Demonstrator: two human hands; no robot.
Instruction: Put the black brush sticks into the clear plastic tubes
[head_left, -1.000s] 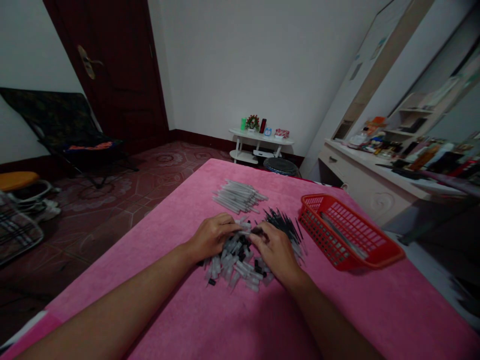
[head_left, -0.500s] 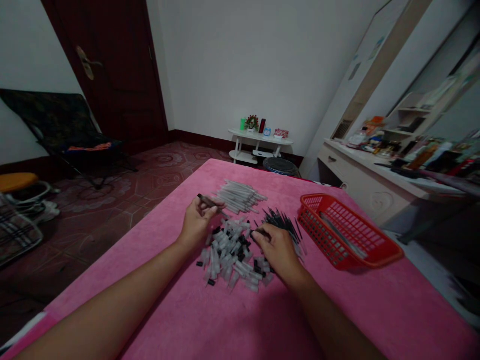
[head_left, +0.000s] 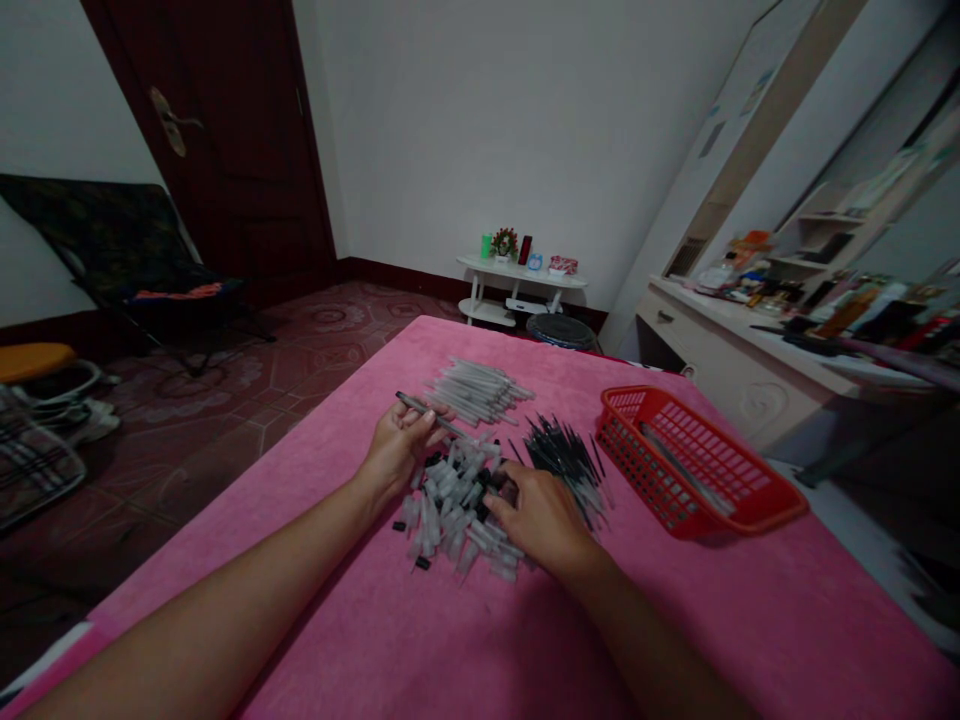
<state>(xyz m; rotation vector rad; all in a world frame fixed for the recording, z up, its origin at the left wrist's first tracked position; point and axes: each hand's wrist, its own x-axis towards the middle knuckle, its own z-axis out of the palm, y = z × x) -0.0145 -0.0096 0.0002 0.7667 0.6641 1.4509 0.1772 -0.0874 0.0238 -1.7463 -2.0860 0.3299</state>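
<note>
My left hand (head_left: 399,445) is closed around a slim pen (head_left: 420,405) with a dark end, its other end slanting toward the pile of caps. That pile of clear and black pen caps (head_left: 454,510) lies between my hands. Over its right side, my right hand (head_left: 544,508) has its thumb and fingers pinched together; what they hold, if anything, is too small to make out. Behind the caps is a stack of pale pen barrels (head_left: 480,390). Thin dark refills (head_left: 562,450) lie in a bunch just beyond my right hand.
A red plastic basket (head_left: 772,510) with a few long pale items inside stands at the right of the pink-covered table (head_left: 360,640). Past the table are a round dark stool (head_left: 561,330) and a low white shelf (head_left: 480,268). A dresser (head_left: 757,385) stands on the right.
My right hand has moved left and slightly down onto the caps. My left hand has turned a little, so the pen now shows more of its length.
</note>
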